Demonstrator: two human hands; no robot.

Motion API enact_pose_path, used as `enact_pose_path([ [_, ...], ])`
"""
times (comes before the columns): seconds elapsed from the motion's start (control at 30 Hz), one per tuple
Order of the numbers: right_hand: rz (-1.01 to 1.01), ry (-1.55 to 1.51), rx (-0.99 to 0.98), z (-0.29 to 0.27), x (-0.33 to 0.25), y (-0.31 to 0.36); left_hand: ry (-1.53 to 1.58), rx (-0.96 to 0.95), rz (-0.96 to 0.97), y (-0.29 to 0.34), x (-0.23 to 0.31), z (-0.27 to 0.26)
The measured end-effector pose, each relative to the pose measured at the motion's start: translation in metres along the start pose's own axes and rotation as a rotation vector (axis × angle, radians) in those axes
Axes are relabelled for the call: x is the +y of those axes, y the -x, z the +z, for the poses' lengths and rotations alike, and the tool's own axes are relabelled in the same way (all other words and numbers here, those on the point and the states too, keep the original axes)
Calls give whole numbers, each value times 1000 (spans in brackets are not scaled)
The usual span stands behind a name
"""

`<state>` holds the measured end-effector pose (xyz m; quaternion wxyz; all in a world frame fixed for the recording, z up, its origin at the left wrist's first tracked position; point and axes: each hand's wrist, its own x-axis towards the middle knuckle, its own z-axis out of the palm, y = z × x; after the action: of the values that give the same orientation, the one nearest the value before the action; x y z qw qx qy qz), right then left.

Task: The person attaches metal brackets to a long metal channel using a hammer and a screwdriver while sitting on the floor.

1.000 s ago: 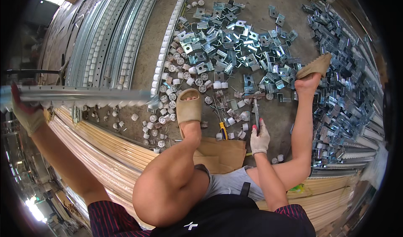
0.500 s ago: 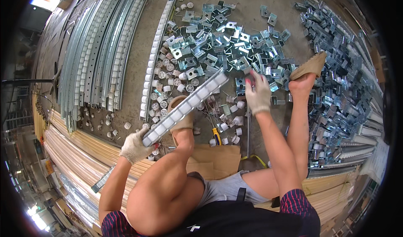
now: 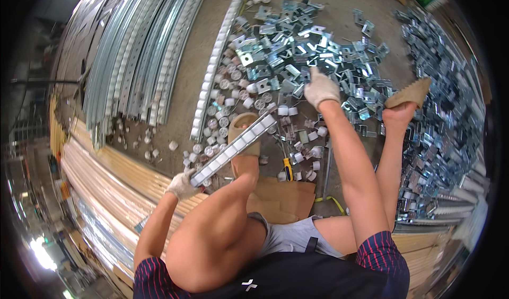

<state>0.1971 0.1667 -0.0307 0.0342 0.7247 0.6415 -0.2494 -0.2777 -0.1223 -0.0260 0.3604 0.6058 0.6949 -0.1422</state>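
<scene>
My left hand (image 3: 183,186), in a pale knit work glove, is closed around the lower end of a short metal roller track (image 3: 233,149) with a row of white rollers. The track slants up to the right above my sandalled foot (image 3: 245,126). My right hand (image 3: 321,88), gloved too, reaches over the near side of a heap of shiny metal brackets (image 3: 286,55). One finger stretches forward among them; the other fingertips are partly hidden. I make out nothing held in that hand. Loose white rollers (image 3: 235,75) lie between the heap and my foot.
Long roller tracks and metal rails (image 3: 143,50) lie at the left, with a single track (image 3: 220,60) nearer the heap. A yellow-and-black screwdriver (image 3: 288,169) rests near cardboard (image 3: 283,198). More brackets (image 3: 445,103) are piled at the right, and wrapped long strips (image 3: 101,187) lie at lower left.
My right hand has moved forward and away from the track's upper end to the bracket heap. My left hand keeps its hold, and the track tilts a little flatter and lower.
</scene>
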Motion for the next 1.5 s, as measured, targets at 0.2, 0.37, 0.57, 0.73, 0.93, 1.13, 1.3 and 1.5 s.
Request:
enact_pose_path([
  [0.2,-24,-147,93,26,21,-2,-45,-158,-76,-5,41,-37],
  [0.37,-70,-221,165,45,26,10,-158,-45,130,-23,112,-63],
  [0.57,-38,-1205,30,90,28,61,94,280,428,-100,220,-69],
  [0.73,-261,-1898,-111,118,20,114,-110,189,380,-129,254,-65],
  [0.93,-281,-2274,-276,99,18,130,186,207,445,-101,261,-53],
  [1.13,-3,-2329,-166,89,22,140,226,114,396,-57,273,-61],
  [1.3,79,-2099,-53,87,20,156,216,114,479,-51,277,-57],
  [1.5,146,-2005,4,87,18,162,161,-1,383,-48,290,-61],
])
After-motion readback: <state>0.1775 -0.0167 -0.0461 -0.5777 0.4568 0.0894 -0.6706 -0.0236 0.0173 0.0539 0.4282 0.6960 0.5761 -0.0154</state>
